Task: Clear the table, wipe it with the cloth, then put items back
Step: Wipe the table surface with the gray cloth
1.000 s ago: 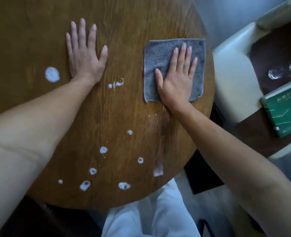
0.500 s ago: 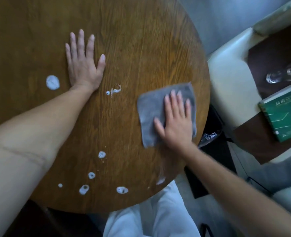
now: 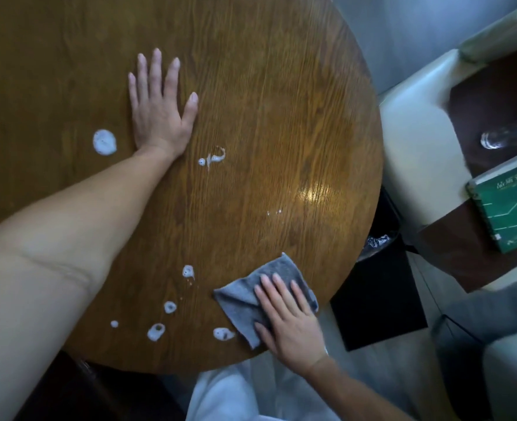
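A round wooden table fills most of the view, with several white foam blobs scattered over its left and near side. My right hand presses flat on a grey cloth at the table's near right edge; the cloth is crumpled under the palm. My left hand lies flat on the tabletop farther back, fingers spread, holding nothing. A wet sheen runs down the strip of wood above the cloth.
A cream chair stands right of the table, beside a dark surface bearing a green book and a glass bottle. A black bin sits on the floor by the table's right edge. White trousers show below.
My right hand has dragged the cloth from the far right of the table toward me to the near edge, bunching it and wiping off some foam. The left hand stays planted.
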Action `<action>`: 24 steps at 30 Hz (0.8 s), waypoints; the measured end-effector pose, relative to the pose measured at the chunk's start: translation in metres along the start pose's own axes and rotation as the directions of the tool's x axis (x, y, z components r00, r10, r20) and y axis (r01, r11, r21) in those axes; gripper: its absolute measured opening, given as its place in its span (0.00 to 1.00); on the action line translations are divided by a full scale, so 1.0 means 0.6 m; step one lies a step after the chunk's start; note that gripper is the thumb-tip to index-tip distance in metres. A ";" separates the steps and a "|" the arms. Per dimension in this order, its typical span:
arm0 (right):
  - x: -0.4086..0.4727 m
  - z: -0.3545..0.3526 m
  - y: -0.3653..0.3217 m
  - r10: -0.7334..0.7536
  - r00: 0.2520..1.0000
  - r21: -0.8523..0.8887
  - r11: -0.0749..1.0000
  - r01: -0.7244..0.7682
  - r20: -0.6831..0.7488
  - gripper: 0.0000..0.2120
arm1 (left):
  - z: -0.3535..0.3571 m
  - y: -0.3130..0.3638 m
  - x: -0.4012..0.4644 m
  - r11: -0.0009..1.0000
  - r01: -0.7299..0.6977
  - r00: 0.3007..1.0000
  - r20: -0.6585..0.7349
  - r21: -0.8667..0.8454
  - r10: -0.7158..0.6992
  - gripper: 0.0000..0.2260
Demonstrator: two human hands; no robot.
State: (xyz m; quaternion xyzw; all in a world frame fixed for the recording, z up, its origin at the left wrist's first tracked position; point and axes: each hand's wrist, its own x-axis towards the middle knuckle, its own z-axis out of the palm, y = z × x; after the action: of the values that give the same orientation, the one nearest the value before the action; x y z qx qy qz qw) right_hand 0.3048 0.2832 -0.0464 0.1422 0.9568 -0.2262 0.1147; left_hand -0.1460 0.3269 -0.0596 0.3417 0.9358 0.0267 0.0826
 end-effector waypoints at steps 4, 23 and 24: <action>0.052 -0.036 0.069 0.177 0.979 -0.047 0.982 -0.182 -0.098 0.42 | 0.000 -0.004 0.001 1.000 0.000 1.000 -0.005 -0.016 0.000 0.30; 0.062 0.007 -0.073 0.075 0.997 0.010 0.997 -0.074 -0.018 0.36 | -0.029 -0.033 0.002 0.994 -0.098 0.982 0.155 -0.055 0.105 0.35; 0.045 0.004 -0.050 0.088 0.996 -0.017 0.996 -0.089 -0.019 0.36 | -0.032 -0.035 0.004 0.993 -0.101 0.980 0.169 -0.057 0.109 0.35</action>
State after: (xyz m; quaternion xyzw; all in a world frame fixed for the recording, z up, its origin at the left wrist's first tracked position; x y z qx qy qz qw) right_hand 0.2702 0.2623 -0.0443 0.1855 0.9525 -0.2112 0.1172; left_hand -0.1642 0.3124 -0.0432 0.3894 0.9050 0.0239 0.1695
